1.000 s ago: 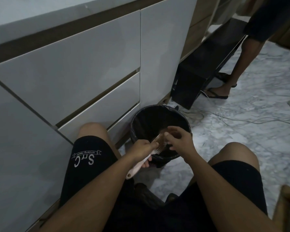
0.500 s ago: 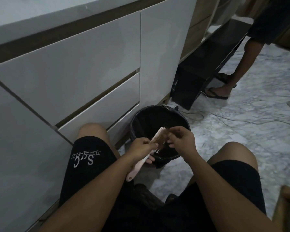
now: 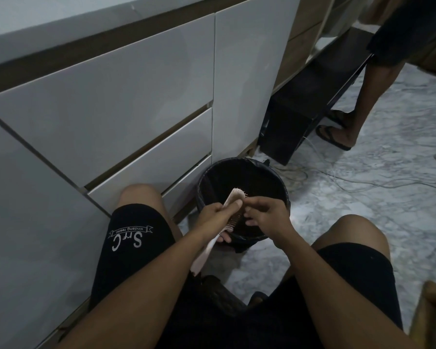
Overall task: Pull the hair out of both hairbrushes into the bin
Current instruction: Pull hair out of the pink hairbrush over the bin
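A pale pink hairbrush [image 3: 233, 197] is held over the black bin [image 3: 280, 183], which is lined with a dark bag and stands between my knees. My left hand [image 3: 215, 214] grips the brush where head meets handle, thumb on its back, the handle running down toward my lap. The bristles face right. My right hand [image 3: 266, 214] is at the bristle side, fingers pinched close to the bristles; whether hair is between them is too dark to tell. Only one brush is in view.
White drawer fronts [image 3: 106, 114] rise at the left, close to my left knee. A black bench [image 3: 310, 96] stands behind the bin. Another person's leg and sandal [image 3: 338, 137] are at the right, with cables [image 3: 358, 182] across the marble floor. A wooden piece [image 3: 431, 306] sits at lower right.
The brush head has tilted up and further over the bin. My right hand has shifted from above the bristles down to their right side.
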A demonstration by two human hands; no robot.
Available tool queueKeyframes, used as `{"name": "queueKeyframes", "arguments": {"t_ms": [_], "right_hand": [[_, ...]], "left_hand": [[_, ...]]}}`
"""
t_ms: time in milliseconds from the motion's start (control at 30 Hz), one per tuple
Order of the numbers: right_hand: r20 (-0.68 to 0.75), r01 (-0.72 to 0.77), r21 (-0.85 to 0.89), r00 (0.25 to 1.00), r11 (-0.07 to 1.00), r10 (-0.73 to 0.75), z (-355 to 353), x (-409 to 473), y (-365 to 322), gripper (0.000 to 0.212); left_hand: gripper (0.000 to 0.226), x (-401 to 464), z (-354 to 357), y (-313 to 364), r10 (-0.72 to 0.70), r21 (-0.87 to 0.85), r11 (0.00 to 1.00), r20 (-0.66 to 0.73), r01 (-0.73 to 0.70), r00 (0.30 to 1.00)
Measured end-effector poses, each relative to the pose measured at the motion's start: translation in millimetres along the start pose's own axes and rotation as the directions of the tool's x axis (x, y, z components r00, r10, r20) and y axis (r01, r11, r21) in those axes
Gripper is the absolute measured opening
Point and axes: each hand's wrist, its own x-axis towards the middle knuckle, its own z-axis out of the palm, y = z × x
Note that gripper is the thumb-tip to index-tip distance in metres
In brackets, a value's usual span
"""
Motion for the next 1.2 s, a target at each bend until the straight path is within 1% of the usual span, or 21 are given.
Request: {"name": "queueKeyframes", "arguments": {"t_ms": [67,133,233,333,400,500,567,633,667,733,767,833,933,1000,1067,1133,1200], "right_hand": [[-0.016,0.007,0.038,1.0,0.999,-0.007,0.8,-0.8,-1.5,0.023],[-0.086,0.001,0.116,0.996,0.993,0.009,0.2,0.1,-4.4,0.02],[-0.214,-0.036,0.246,0.973,0.969,0.091,-3.6,5.1,-6.7,0.019],[-0.276,-0.064,0.304,0.949,0.95,0.153,-5.8,8.0,-5.4,0.022],[-0.249,-0.069,0.243,0.96,0.968,0.131,-6.5,6.8,-4.2,0.024],[-0.114,-0.024,0.1,0.993,0.995,0.036,-5.8,3.4,-3.0,0.026],[-0.053,0.029,0.042,0.998,0.999,-0.027,-4.0,2.6,-1.2,0.034],[-0.031,0.079,-0.035,0.996,0.996,-0.08,-0.7,2.4,1.9,0.04],[-0.037,0.102,-0.071,0.994,0.992,-0.104,1.4,2.9,4.2,0.038],[-0.094,0.122,-0.144,0.986,0.982,-0.136,3.2,5.2,7.9,0.022],[-0.139,0.108,-0.147,0.982,0.983,-0.129,2.9,6.4,7.8,0.016],[-0.239,0.07,-0.117,0.966,0.991,-0.097,-0.5,9.8,7.4,0.017],[-0.378,0.024,-0.104,0.924,0.994,-0.062,-6.9,16.2,9.9,0.013],[-0.408,-0.015,-0.105,0.912,0.994,-0.029,-7.4,17.5,12.2,0.013],[-0.364,-0.024,-0.145,0.931,0.989,-0.031,-6.4,16.7,14.1,0.015],[-0.235,-0.012,-0.136,0.972,0.991,-0.021,-5.3,14.4,13.0,0.023],[-0.092,0.038,-0.152,0.994,0.988,-0.052,-3.5,12.1,13.4,0.037]], "left_hand": [[0.04,3.7,1.7,-2.7,0.028,0.013,1.0,-0.053,-0.027,0.998],[0.035,6.9,2.8,-4.2,0.045,0.014,0.999,-0.098,-0.044,0.994],[0.036,8.1,5.0,-5.9,0.073,0.003,0.997,-0.122,-0.073,0.99],[0.035,8.7,7.1,-7.5,0.073,0.009,0.997,-0.13,-0.072,0.989],[0.035,9.6,8.2,-8.2,0.061,0.015,0.998,-0.13,-0.06,0.99],[0.033,9.8,7.1,-7.8,0.049,0.023,0.999,-0.124,-0.047,0.991],[0.03,8.8,5.5,-8.1,0.061,0.04,0.998,-0.097,-0.057,0.993],[0.027,7.8,5.0,-10.1,0.084,0.066,0.995,-0.054,-0.08,0.995],[0.026,7.4,5.2,-11.3,0.094,0.079,0.993,-0.041,-0.091,0.995],[0.024,7.9,6.3,-13.2,0.11,0.115,0.988,-0.04,-0.104,0.993],[0.023,9.0,6.9,-13.7,0.114,0.134,0.985,-0.049,-0.107,0.992],[0.023,11.5,7.0,-14.4,0.117,0.159,0.982,-0.073,-0.105,0.99],[0.025,13.9,7.4,-14.5,0.118,0.174,0.98,-0.09,-0.101,0.989],[0.026,14.3,8.3,-15.4,0.112,0.178,0.979,-0.084,-0.096,0.99],[0.026,14.8,8.2,-16.1,0.097,0.174,0.981,-0.083,-0.081,0.992],[0.027,15.5,6.9,-16.6,0.083,0.162,0.984,-0.079,-0.069,0.993],[0.027,16.1,6.5,-16.6,0.076,0.137,0.988,-0.072,-0.065,0.995]]}}
